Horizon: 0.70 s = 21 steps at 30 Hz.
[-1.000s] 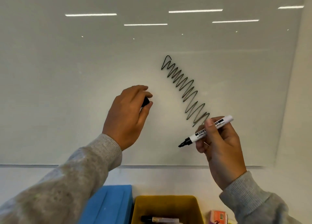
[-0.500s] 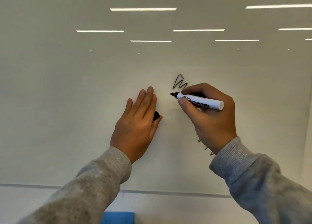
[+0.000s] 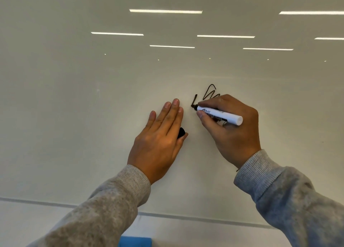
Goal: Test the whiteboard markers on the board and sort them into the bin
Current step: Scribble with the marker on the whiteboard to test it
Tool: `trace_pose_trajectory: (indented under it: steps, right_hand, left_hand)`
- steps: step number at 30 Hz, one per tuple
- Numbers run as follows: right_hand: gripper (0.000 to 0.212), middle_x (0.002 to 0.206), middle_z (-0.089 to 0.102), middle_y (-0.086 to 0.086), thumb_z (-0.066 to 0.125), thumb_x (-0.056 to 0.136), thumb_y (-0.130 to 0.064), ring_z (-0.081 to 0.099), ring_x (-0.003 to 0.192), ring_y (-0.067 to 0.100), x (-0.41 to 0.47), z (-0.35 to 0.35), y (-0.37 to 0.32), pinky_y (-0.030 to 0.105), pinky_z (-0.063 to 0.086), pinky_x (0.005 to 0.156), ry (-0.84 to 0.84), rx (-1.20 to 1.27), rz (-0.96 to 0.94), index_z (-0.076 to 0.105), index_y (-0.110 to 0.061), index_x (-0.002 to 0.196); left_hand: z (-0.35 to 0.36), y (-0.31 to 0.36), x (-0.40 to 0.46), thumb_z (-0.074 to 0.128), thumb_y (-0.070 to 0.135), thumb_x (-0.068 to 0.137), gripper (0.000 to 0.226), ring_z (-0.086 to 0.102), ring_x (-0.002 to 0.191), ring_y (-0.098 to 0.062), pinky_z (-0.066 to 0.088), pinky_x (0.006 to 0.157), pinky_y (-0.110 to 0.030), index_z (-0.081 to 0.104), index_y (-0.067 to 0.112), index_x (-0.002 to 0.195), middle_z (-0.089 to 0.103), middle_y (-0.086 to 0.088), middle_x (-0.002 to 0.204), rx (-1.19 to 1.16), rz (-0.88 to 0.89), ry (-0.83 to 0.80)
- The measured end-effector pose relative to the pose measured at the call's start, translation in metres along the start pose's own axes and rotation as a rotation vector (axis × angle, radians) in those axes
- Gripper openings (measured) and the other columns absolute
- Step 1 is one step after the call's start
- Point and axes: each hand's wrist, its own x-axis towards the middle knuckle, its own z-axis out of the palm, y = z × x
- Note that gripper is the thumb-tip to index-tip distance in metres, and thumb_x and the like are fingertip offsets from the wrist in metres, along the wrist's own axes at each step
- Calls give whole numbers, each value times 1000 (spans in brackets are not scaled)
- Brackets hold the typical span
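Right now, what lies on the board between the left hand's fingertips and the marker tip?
Head view: between the left hand and the marker tip is bare whiteboard, then one short fresh black stroke.

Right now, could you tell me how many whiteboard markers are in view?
1: the white marker in the right hand, its tip on the board. The left hand holds only its black cap. Others may lie below the frame.
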Motion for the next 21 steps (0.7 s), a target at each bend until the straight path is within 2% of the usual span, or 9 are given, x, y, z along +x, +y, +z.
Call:
trace_pose_trajectory:
  steps: [5,9,13,16,21]
  right_hand:
    - [17,101,71,-7,77,89,-19,65,88,-2,-1,-9,5,6,51,76,53,-8,10,77,-14,106]
    - [20,102,70,-9,76,88,-20,63,89,-5,-7,-9,6,4,50,78,-14,-5,3,77,-13,107]
    - [18,101,70,-9,76,89,-19,64,89,-4,-10,-13,9,4,50,77,22,-7,17,77,-16,106]
    - [20,101,68,-12,74,88,-23,63,89,-5,-19,-13,9,3,49,78,-49,-4,9,76,-17,108]
    - [20,101,68,-13,75,89,-20,63,88,-7,-24,-18,15,4,49,78,-6,0,46,75,-18,108]
  left_hand:
    - [2,2,-1,38,39,106,60,22,151,-23,33,118,-45,28,6,155,22,-10,163,-5,-10,4]
    - [3,1,-2,40,39,105,60,22,151,-23,34,118,-45,29,6,154,22,-10,163,-11,-10,9]
    - [3,2,-3,40,39,105,60,21,151,-22,34,118,-45,28,7,155,21,-10,163,-9,-21,-1]
    - [3,2,-3,40,39,105,61,20,151,-22,34,118,-46,27,7,155,21,-9,164,-18,-21,-6]
    - [4,2,-4,41,40,105,61,20,151,-22,32,118,-44,27,8,155,21,-9,164,-16,-26,-3]
